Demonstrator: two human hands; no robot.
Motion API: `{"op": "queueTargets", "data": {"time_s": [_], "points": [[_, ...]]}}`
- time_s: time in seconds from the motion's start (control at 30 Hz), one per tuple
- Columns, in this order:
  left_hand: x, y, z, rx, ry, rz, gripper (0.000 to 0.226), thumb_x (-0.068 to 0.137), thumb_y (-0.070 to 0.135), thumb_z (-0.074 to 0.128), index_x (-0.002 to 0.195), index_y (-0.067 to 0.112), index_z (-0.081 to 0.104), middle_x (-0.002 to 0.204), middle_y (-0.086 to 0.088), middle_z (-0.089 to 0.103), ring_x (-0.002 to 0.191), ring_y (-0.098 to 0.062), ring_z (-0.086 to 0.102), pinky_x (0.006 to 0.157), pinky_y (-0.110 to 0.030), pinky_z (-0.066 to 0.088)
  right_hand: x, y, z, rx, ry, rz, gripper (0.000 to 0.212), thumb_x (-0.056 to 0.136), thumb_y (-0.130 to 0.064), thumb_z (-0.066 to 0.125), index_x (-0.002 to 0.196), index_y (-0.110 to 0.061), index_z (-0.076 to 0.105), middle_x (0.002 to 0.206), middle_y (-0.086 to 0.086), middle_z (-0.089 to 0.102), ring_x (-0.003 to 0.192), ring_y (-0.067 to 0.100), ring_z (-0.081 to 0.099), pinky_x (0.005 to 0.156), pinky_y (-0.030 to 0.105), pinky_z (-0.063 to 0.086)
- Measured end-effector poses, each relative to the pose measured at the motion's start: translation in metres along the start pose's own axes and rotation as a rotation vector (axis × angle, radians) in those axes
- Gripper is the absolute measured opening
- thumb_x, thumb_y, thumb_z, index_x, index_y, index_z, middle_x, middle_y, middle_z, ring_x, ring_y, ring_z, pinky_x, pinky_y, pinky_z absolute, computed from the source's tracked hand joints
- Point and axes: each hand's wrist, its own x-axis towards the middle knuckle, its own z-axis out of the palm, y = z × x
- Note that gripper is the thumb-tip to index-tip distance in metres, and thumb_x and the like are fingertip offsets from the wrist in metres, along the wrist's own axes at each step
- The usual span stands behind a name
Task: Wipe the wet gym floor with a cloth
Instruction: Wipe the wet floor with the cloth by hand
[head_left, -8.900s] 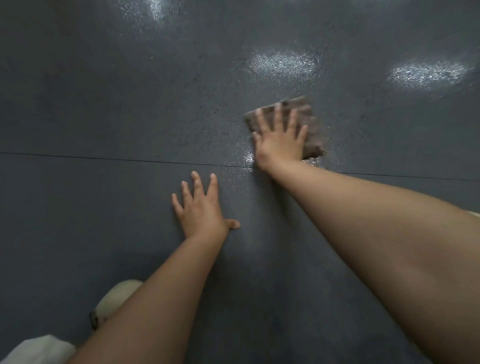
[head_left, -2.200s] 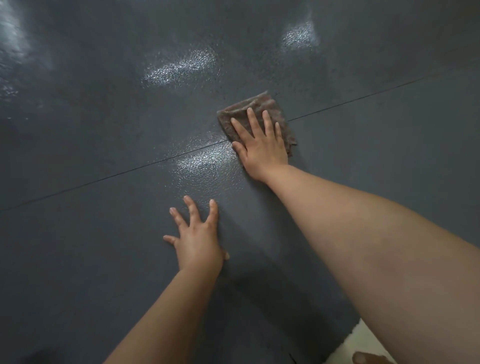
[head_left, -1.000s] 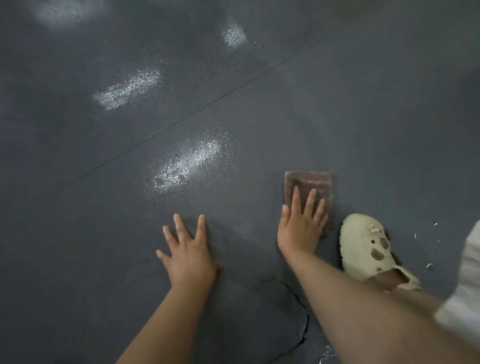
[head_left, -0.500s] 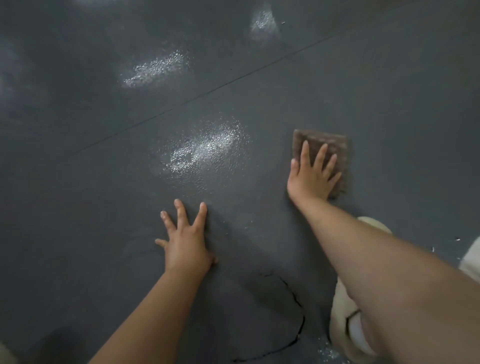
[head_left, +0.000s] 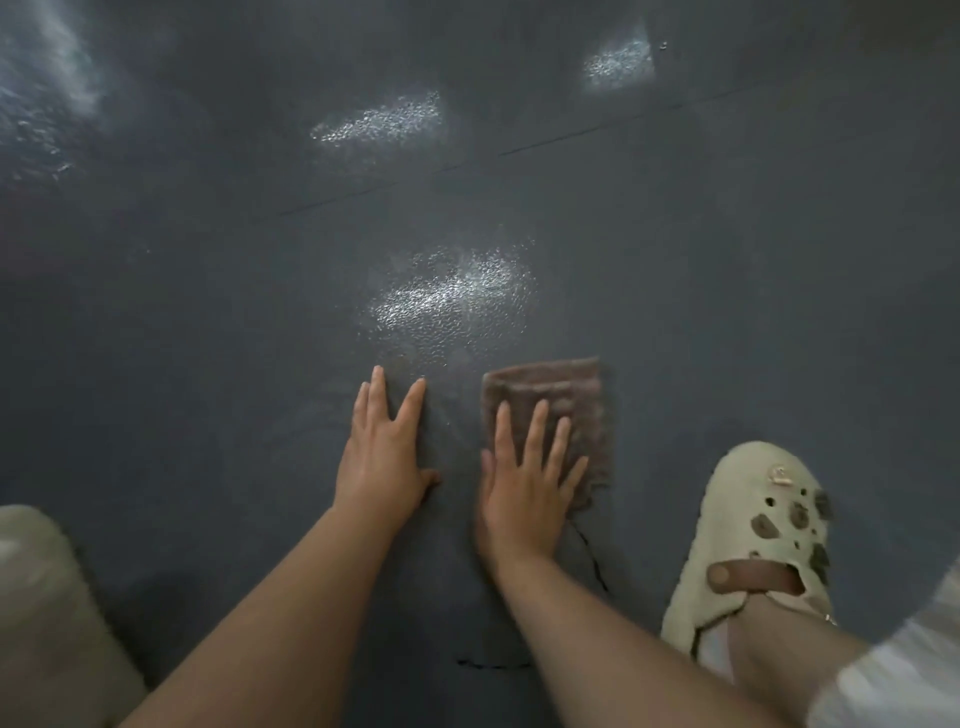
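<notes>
Pulled back toward the body since half a second ago, the cloth (head_left: 558, 410) lies flat on the floor (head_left: 727, 286) under the right hand (head_left: 527, 488), fingers straight, pressing; left hand (head_left: 382, 462) is spread flat alongside, likely bracing.

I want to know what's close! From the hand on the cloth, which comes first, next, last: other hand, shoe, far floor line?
From the right hand:
1. Left hand, just beside it, to its left.
2. Shoe, to its right.
3. Floor line, far ahead.
</notes>
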Motion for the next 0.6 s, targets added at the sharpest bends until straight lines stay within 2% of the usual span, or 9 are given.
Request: {"op": "queueTargets", "data": {"time_s": [0.17, 0.23, 0.33, 0.4, 0.47, 0.5, 0.6], "points": [[-0.013, -0.022, -0.004, 0.099, 0.019, -0.096, 0.105, 0.077, 0.034, 0.075, 0.151, 0.032, 0.0, 0.156, -0.008, -0.02, 0.145, -0.027, -0.011, 0.118, -0.037, 0.008, -0.019, 0.001, 0.008, -0.058, -0.051, -0.149, 0.053, 0.086, -0.044, 0.033, 0.137, -0.031, 0.034, 0.144, 0.01, 0.045, 0.132, 0.036, 0.029, 0.103, 0.064, 0.026], [-0.014, -0.032, -0.007, 0.104, 0.012, -0.207, 0.113, 0.073, 0.041, 0.078, 0.15, 0.035, -0.004, 0.156, -0.01, -0.021, 0.145, -0.031, -0.011, 0.117, -0.043, 0.007, -0.001, 0.011, 0.002, -0.098, -0.046, -0.273, 0.052, 0.088, -0.046, 0.032, 0.138, -0.034, 0.033, 0.146, 0.01, 0.043, 0.133, 0.036, 0.027, 0.104, 0.061, 0.017], [-0.015, -0.047, -0.011, 0.034, -0.034, -0.38, 0.124, 0.065, 0.048, 0.081, 0.148, 0.039, -0.011, 0.154, -0.01, -0.025, 0.144, -0.034, -0.015, 0.114, -0.055, 0.006, 0.038, 0.02, -0.01, -0.19, -0.026, -0.41, 0.053, 0.088, -0.048, 0.031, 0.139, -0.034, 0.035, 0.147, 0.009, 0.041, 0.134, 0.038, 0.03, 0.107, 0.062, 0.02], [-0.016, -0.055, -0.011, -0.007, -0.036, -0.437, 0.125, 0.063, 0.052, 0.081, 0.147, 0.041, -0.012, 0.154, -0.008, -0.026, 0.144, -0.034, -0.015, 0.112, -0.059, 0.007, 0.067, 0.015, -0.025, -0.239, -0.023, -0.461, 0.058, 0.091, -0.051, 0.023, 0.146, -0.035, 0.029, 0.155, 0.007, 0.025, 0.141, 0.039, 0.02, 0.107, 0.065, 0.013], [-0.018, -0.059, -0.009, -0.059, -0.014, -0.445, 0.124, 0.063, 0.052, 0.081, 0.147, 0.043, -0.009, 0.155, -0.006, -0.025, 0.144, -0.034, -0.014, 0.112, -0.059, 0.01, 0.098, 0.003, -0.038, -0.246, -0.097, -0.427, 0.055, 0.097, -0.053, 0.019, 0.149, -0.041, 0.009, 0.16, 0.001, -0.004, 0.145, 0.034, -0.006, 0.111, 0.06, -0.003], [-0.018, -0.06, -0.007, -0.084, -0.003, -0.438, 0.123, 0.062, 0.051, 0.081, 0.147, 0.043, -0.008, 0.155, -0.006, -0.024, 0.144, -0.034, -0.014, 0.112, -0.059, 0.012, 0.112, -0.005, -0.043, -0.237, -0.117, -0.391, 0.054, 0.098, -0.051, 0.02, 0.148, -0.043, 0.003, 0.159, -0.002, -0.012, 0.144, 0.032, -0.014, 0.111, 0.059, -0.007], [-0.016, -0.062, -0.004, -0.111, 0.008, -0.414, 0.123, 0.062, 0.05, 0.082, 0.148, 0.042, -0.005, 0.155, -0.006, -0.025, 0.143, -0.037, -0.015, 0.113, -0.058, 0.013, 0.141, -0.034, -0.055, -0.163, -0.164, -0.279, 0.053, 0.099, -0.05, 0.019, 0.148, -0.043, -0.001, 0.158, -0.004, -0.018, 0.143, 0.031, -0.02, 0.111, 0.06, -0.008]]}}
